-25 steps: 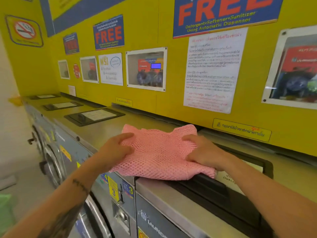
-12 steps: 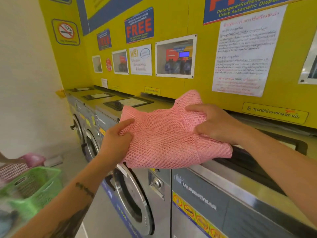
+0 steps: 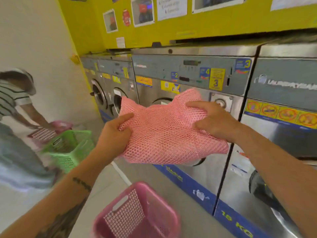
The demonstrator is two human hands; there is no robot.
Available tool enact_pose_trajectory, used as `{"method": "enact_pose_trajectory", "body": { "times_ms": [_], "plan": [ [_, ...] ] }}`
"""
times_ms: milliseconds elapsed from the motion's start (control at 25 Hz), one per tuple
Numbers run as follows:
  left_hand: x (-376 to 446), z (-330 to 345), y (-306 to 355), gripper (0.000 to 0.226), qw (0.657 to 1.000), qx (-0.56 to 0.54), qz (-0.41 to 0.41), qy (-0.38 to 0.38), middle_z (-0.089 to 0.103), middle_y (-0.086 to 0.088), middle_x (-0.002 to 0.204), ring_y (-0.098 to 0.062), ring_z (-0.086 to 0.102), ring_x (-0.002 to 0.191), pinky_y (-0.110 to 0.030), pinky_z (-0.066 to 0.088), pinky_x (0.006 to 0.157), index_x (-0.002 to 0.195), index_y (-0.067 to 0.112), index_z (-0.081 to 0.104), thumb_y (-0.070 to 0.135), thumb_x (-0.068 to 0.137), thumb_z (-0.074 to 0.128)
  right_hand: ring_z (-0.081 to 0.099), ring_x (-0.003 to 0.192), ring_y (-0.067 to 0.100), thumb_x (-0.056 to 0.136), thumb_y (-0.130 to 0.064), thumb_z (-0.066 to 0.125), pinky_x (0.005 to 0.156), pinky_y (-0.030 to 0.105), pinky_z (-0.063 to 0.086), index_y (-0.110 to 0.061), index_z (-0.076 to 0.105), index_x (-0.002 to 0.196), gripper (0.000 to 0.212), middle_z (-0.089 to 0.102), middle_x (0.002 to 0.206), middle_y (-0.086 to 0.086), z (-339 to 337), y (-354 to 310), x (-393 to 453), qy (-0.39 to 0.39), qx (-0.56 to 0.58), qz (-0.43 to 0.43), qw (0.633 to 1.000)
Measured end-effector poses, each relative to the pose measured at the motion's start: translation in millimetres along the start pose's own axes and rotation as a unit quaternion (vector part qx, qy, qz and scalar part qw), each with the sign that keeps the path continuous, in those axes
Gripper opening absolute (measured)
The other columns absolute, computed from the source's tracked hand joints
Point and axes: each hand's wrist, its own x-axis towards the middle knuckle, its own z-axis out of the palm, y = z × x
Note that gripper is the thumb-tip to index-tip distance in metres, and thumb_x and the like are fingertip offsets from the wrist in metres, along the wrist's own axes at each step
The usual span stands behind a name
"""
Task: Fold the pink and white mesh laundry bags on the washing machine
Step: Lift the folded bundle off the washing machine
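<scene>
The folded pink mesh laundry bag (image 3: 164, 131) hangs in the air in front of the washing machine (image 3: 188, 79), off its top. My left hand (image 3: 114, 136) grips the bag's left edge, thumb on top. My right hand (image 3: 212, 119) grips its right side, fingers spread over the mesh. No white bag is in view.
A pink laundry basket (image 3: 137, 213) stands on the floor right below the bag. A green basket (image 3: 68, 148) sits further left, beside a bent-over person in a striped shirt (image 3: 13, 103) who handles another pink basket (image 3: 51, 129). A row of steel washers lines the right side.
Both hands have lifted the folded pink bag off the machine top and brought it down and out in front of the machines. My view has tilted down toward the floor and baskets.
</scene>
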Motion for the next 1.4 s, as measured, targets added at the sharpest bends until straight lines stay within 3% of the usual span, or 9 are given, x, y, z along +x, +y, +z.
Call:
{"method": "enact_pose_trajectory", "body": {
  "times_ms": [120,200,280,400,600,800,1000,1160,1400],
  "plan": [
    [-17,-25,-68,0.050,0.998,0.027,-0.054,-0.030,0.063,-0.001,0.118,-0.010,0.056,0.067,-0.018,0.044,0.062,0.127,0.032,0.063,0.003,0.088,0.054,0.045,0.130,0.017,0.072,0.001,0.070,0.098,0.026,0.038,-0.032,0.055,0.138,0.075,0.044,0.148,0.000,86,7,-4,-0.052,0.002,0.062,0.997],
    [-22,-28,-100,0.051,0.996,0.032,-0.071,-0.044,0.061,0.001,0.122,-0.011,0.059,0.076,-0.011,0.043,0.067,0.129,0.028,0.062,0.000,0.087,0.052,0.042,0.134,0.019,0.071,0.001,0.068,0.106,0.031,0.037,-0.031,0.053,0.140,0.077,0.042,0.150,0.002,122,17,-3,-0.074,-0.001,0.086,0.994],
    [-28,-26,-137,0.052,0.991,0.034,-0.118,-0.046,0.061,0.001,0.120,-0.006,0.054,0.066,-0.003,0.040,0.057,0.129,0.024,0.063,-0.002,0.086,0.051,0.039,0.137,0.020,0.072,0.002,0.067,0.107,0.026,0.032,-0.027,0.052,0.142,0.077,0.040,0.151,0.004,163,33,6,-0.112,-0.013,0.094,0.989],
    [-34,-2,-194,0.052,0.978,0.058,-0.192,-0.063,0.066,-0.009,0.127,-0.014,0.057,0.062,-0.015,0.043,0.055,0.129,0.027,0.062,0.000,0.086,0.051,0.037,0.140,0.022,0.073,0.003,0.065,0.106,0.023,0.029,-0.023,0.050,0.143,0.076,0.038,0.151,0.008,217,70,14,-0.165,-0.020,0.144,0.975],
    [-41,48,-287,0.051,0.947,0.083,-0.283,-0.128,0.050,-0.011,0.146,0.001,0.049,0.033,-0.011,0.040,0.035,0.137,0.026,0.055,0.001,0.093,0.047,0.035,0.140,0.022,0.075,0.005,0.061,0.098,0.011,0.023,-0.020,0.048,0.144,0.075,0.038,0.147,0.011,319,150,13,-0.228,-0.023,0.221,0.948],
    [-51,107,-411,0.050,0.910,0.090,-0.355,-0.193,0.061,-0.001,0.127,-0.010,0.054,0.050,-0.030,0.055,0.047,0.135,0.031,0.055,0.004,0.094,0.048,0.038,0.137,0.026,0.074,0.006,0.058,0.103,0.020,0.031,-0.021,0.045,0.145,0.077,0.036,0.142,0.012,416,220,3,-0.259,-0.067,0.276,0.923],
    [-66,169,-528,0.054,0.878,0.057,-0.388,-0.273,0.044,-0.015,0.149,-0.001,0.045,0.034,-0.016,0.038,0.034,0.139,0.030,0.050,0.002,0.092,0.046,0.035,0.141,0.026,0.084,0.008,0.057,0.085,0.020,0.040,-0.026,0.034,0.151,0.079,0.015,0.161,0.004,514,294,-13,-0.293,-0.087,0.300,0.904],
    [-74,212,-601,0.055,0.857,0.061,-0.405,-0.314,0.038,-0.007,0.155,-0.001,0.044,0.030,-0.016,0.037,0.034,0.141,0.029,0.047,0.002,0.093,0.046,0.034,0.142,0.032,0.079,0.007,0.058,0.110,0.041,0.041,-0.026,0.038,0.148,0.079,0.025,0.155,0.010,584,355,-24,-0.293,-0.096,0.326,0.894],
    [-76,259,-672,0.064,0.842,0.062,-0.397,-0.360,0.032,-0.002,0.157,-0.009,0.061,0.062,-0.016,0.040,0.038,0.143,0.028,0.044,-0.006,0.089,0.048,0.033,0.142,0.033,0.079,0.006,0.061,0.103,0.036,0.048,-0.030,0.032,0.149,0.084,0.016,0.156,0.004,644,421,-27,-0.303,-0.108,0.331,0.887]
  ]
}}
